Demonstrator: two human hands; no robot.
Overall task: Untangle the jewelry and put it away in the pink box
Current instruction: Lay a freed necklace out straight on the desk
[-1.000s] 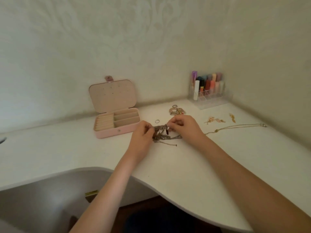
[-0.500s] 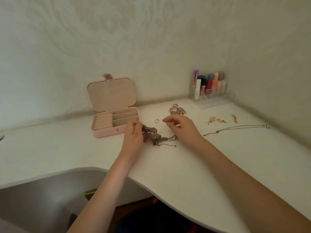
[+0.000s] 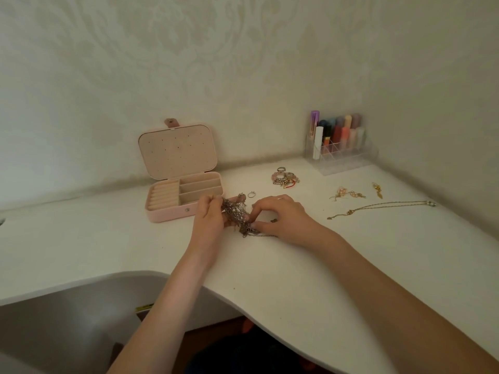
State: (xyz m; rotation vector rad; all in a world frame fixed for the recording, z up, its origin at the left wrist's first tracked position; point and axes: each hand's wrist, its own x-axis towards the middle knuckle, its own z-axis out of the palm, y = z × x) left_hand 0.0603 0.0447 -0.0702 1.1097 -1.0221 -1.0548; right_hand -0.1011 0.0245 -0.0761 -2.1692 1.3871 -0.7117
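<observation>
From the head camera, both hands are down on the white desk (image 3: 283, 279), locked onto a dark tangled clump of chains (image 3: 236, 213) sitting just in front of the pink jewelry box (image 3: 172, 211). The left hand (image 3: 209, 220) has its fingers curled around the clump's left edge, pinching it up near the top. The right hand (image 3: 283, 217) pinches the clump's lower right end between thumb and fingertips, and a thin chain tail trails out beneath it onto the desk. The box stands open, lid tilted back against the wall, ring rolls on the left and three slots on the right; whether anything lies inside, I cannot tell. Just behind the clump lies a small silver ring (image 3: 251, 194). Farther back, a heap of beaded bracelets and rings (image 3: 285, 177). Off to the right: gold earrings (image 3: 348, 195), and a gold necklace (image 3: 383, 207) stretched out long. In the corner, a clear organizer with lipsticks (image 3: 340, 147) stands upright.
</observation>
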